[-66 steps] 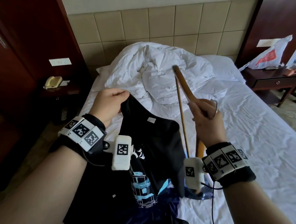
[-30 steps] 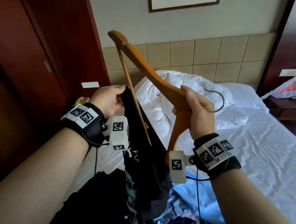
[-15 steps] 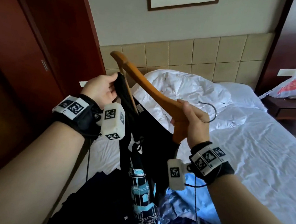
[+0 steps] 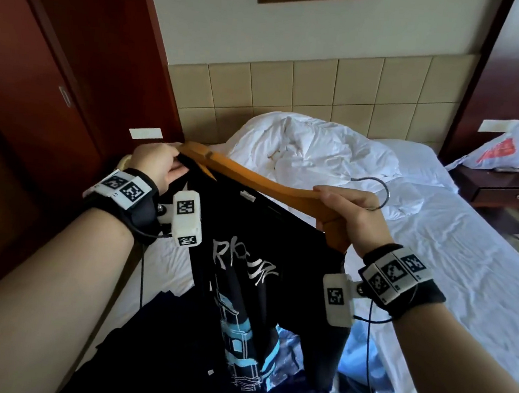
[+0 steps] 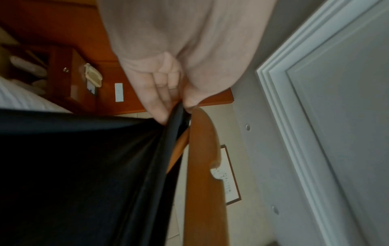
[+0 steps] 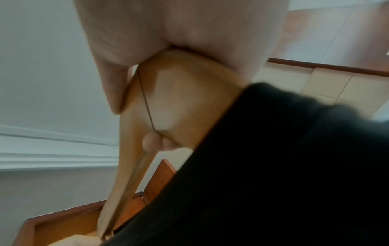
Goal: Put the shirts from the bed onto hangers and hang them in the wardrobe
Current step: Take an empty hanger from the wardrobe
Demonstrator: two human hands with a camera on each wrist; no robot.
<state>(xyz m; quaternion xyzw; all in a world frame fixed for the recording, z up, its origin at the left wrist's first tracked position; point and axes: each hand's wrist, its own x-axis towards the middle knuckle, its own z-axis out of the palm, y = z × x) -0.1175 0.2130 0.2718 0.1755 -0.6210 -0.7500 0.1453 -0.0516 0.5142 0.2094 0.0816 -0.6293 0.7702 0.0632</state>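
You've brought the hanger [image 4: 262, 182] down from steeply tilted to near level. Its left arm now sits inside the black shirt [image 4: 260, 269], where your left hand [image 4: 155, 164] pinches the fabric against its tip. The shirt's print now hangs spread and facing you.

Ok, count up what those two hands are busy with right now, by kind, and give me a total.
Wooden hanger: 1, gripped at its middle by the right hand.
Black printed shirt: 1, its edge pinched at the hanger's end by the left hand.
Total: 2
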